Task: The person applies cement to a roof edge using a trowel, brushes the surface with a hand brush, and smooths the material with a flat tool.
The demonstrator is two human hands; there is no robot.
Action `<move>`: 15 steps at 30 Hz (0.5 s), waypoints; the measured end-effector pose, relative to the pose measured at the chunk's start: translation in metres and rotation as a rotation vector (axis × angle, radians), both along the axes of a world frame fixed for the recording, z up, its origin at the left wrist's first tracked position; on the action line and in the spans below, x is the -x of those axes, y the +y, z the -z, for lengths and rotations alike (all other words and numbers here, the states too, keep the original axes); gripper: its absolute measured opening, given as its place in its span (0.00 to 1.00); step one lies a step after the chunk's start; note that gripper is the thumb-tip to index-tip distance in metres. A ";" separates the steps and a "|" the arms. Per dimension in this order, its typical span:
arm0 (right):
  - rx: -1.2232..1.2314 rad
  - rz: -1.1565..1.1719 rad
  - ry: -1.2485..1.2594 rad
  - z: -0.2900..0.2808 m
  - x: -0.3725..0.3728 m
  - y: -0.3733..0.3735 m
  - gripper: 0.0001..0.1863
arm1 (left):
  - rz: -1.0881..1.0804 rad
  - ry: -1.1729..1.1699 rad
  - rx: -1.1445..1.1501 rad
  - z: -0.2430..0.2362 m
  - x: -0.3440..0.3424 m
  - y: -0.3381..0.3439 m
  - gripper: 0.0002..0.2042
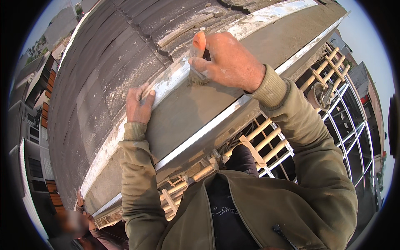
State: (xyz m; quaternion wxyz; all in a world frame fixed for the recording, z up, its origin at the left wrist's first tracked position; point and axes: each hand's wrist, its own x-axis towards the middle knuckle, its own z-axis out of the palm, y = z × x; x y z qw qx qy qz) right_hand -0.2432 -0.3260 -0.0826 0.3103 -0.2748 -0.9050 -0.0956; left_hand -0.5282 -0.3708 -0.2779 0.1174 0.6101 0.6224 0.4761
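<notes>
My right hand (223,62) is closed round a brush with an orange-topped handle (198,41); its mortar-coated bristles (196,79) touch the wet grey plaster band (179,125) just below a white, mortar-smeared upper strip (102,160). My left hand (139,104) grips that upper strip, fingers curled over it, lower and to the left of the brush. A straight, pale metal edge strip (189,141) runs along the lower side of the plaster.
Dark roof tiles (96,71) slope beyond the ledge. A co-worker (81,225) is at the lower left. Bamboo scaffolding (266,146) lies below me, with a white metal frame (346,137) at the right. Neighbouring buildings (35,146) stand at the far left.
</notes>
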 end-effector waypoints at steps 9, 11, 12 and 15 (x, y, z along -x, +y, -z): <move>-0.023 0.011 -0.067 0.015 0.035 -0.021 0.11 | -0.064 0.039 0.048 0.014 0.031 -0.046 0.25; 0.121 -0.156 -0.009 0.028 0.053 -0.019 0.10 | -0.076 0.061 0.050 0.015 0.033 -0.049 0.26; 0.177 -0.212 0.027 0.026 0.056 -0.016 0.08 | -0.084 0.072 0.051 0.014 0.035 -0.052 0.26; 0.198 -0.109 -0.036 -0.005 0.040 -0.011 0.08 | -0.110 0.079 0.036 0.015 0.040 -0.063 0.26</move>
